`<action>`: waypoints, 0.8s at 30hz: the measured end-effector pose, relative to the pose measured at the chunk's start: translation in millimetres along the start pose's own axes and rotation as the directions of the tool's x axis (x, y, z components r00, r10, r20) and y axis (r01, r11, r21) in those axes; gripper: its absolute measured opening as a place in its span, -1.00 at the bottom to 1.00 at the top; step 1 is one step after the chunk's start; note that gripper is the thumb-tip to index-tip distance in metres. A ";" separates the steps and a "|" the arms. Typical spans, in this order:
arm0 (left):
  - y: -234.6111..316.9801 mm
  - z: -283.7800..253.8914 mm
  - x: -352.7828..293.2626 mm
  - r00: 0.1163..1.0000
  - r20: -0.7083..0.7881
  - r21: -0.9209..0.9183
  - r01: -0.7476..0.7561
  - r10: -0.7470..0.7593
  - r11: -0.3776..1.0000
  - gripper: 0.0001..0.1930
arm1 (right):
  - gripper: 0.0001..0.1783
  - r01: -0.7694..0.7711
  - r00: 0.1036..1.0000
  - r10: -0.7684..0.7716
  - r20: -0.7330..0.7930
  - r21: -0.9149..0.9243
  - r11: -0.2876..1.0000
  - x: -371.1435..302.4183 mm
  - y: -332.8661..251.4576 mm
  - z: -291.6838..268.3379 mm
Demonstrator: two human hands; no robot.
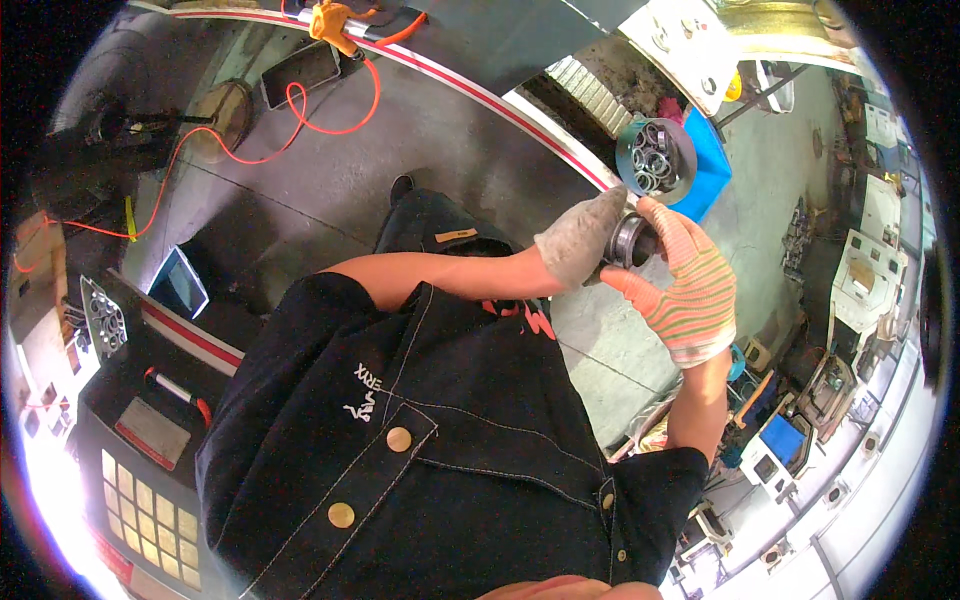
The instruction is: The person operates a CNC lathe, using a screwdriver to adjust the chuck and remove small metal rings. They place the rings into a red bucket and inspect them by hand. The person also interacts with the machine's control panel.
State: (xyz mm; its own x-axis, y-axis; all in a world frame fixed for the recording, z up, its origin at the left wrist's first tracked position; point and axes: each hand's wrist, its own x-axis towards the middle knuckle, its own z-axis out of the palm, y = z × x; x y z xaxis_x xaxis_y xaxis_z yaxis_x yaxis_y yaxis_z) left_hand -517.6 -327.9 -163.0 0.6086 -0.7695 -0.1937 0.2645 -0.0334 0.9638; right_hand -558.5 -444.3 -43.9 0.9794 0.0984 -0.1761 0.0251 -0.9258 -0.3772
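A dark metal ring (630, 241), short and hollow like a bearing race, is held up between my two gloved hands. My left hand (578, 243), in a worn grey glove, closes on its left side. On its right side, my right hand (685, 285), in a knit glove with orange, green and white stripes, grips it with the thumb below and the fingers above. The ring's opening faces right, and part of its body is hidden by the gloves. Just beyond my hands stands a round grey container (675, 190) with several metal rings (652, 157) in it.
A blue panel (708, 165) lies beside the container. A red-and-white edge (500, 98) curves across the far side. An orange hose (290, 125) loops over the far-left floor. White machine parts (865, 280) line the right side. A red-handled tool (180, 390) lies at left.
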 end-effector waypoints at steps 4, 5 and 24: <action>-14.9 6.2 0.4 0.984 -0.061 0.274 -0.146 0.169 0.951 -0.33 | -0.24 0.004 1.000 -0.004 -0.004 0.035 0.999 -0.9 0.3 1.1; -14.7 6.8 -0.9 0.984 -0.066 0.288 -0.138 0.164 0.948 -0.32 | -0.24 0.003 1.000 -0.003 -0.003 0.041 0.999 -1.1 0.7 1.5; 7.2 -5.4 -14.0 1.000 0.023 0.028 -0.007 0.006 1.000 -0.26 | -0.23 0.014 1.000 -0.014 -0.004 0.042 0.999 -6.8 2.1 9.9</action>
State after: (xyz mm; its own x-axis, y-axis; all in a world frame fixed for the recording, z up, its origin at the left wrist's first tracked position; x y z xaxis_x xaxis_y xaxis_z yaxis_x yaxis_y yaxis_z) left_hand -520.1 -313.9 -154.3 0.5928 -0.7842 -0.1833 0.2390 -0.0461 0.9699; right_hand -567.1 -443.2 -52.5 0.9799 0.1095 -0.1669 0.0304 -0.9082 -0.4175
